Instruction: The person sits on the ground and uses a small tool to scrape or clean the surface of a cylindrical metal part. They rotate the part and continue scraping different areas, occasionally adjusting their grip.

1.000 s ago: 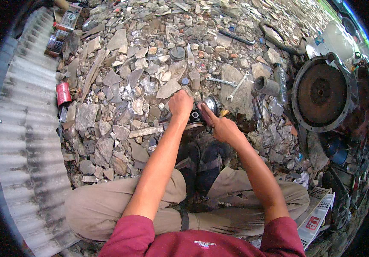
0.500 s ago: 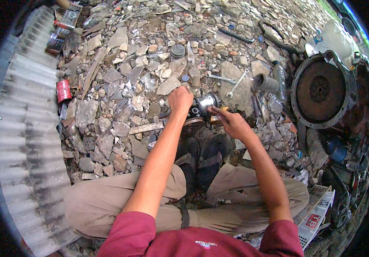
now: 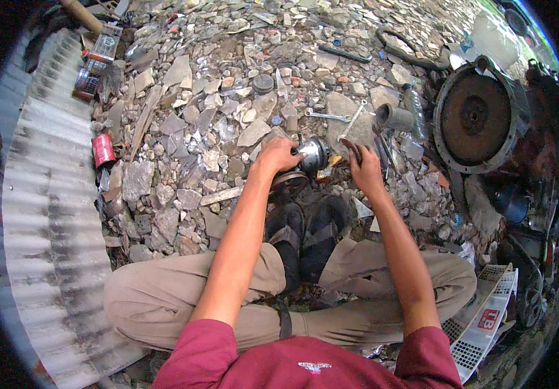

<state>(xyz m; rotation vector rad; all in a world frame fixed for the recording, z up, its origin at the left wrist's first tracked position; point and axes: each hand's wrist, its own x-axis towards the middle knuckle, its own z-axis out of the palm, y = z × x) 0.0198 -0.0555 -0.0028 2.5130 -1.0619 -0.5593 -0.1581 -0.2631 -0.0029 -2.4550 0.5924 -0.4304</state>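
My left hand is wrapped over the near-left side of a silver and black cylindrical machine part, which lies on the rubble beyond my shoes. A round brownish pulley wheel sits at its near side. Just right of the part, apart from it, my right hand is raised with curled fingers. Something dark and narrow shows at its fingertips, too unclear to name. A yellowish scrap lies between the part and that hand. Beyond are two spanners, one lying sideways and one slanting on a flat stone.
Broken stone covers the ground. At right stand a metal cylinder, a plastic bottle and a large round rusty housing. A white perforated crate lies by my right knee. Corrugated sheeting and a red can are at left.
My right hand has drawn back from the machine part toward the right. My left hand has shifted onto its body, and the part now sits turned differently. The view has tilted slightly.
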